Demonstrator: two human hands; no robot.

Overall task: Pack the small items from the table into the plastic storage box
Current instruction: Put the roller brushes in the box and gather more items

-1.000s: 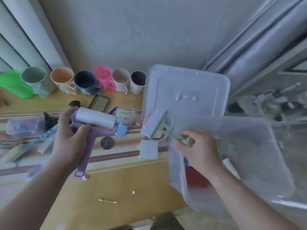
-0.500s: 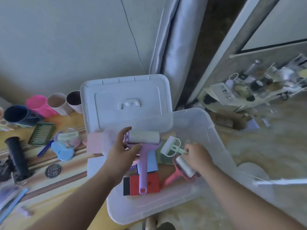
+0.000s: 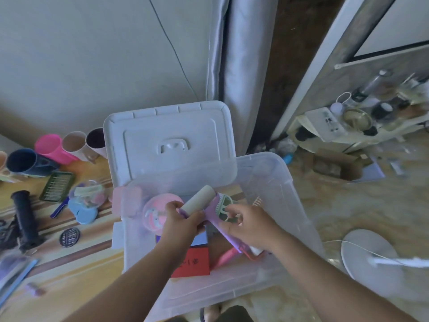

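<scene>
The clear plastic storage box (image 3: 299, 212) sits right of the table, its white lid (image 3: 167, 140) leaning behind it. Inside the box, my left hand (image 3: 181, 221) grips a purple lint roller (image 3: 199, 201) with a white roll, tilted up to the right. Just beside it, my right hand (image 3: 248, 221) holds a small green brush (image 3: 222, 205) by its handle. Within the box lie a round pink item (image 3: 155, 212), a red card (image 3: 192, 263) and a pink lint roller (image 3: 232, 254).
On the table to the left are several cups (image 3: 48, 149), a green grater (image 3: 56, 185), a black grip (image 3: 24, 217), a blue item (image 3: 83, 210) and a round dark tin (image 3: 69, 237). A white fan base (image 3: 371, 259) stands on the floor at right.
Both hands have gone lower into the box. The purple lint roller has tilted from hanging upright to slanting. The green brush has come next to the roller head.
</scene>
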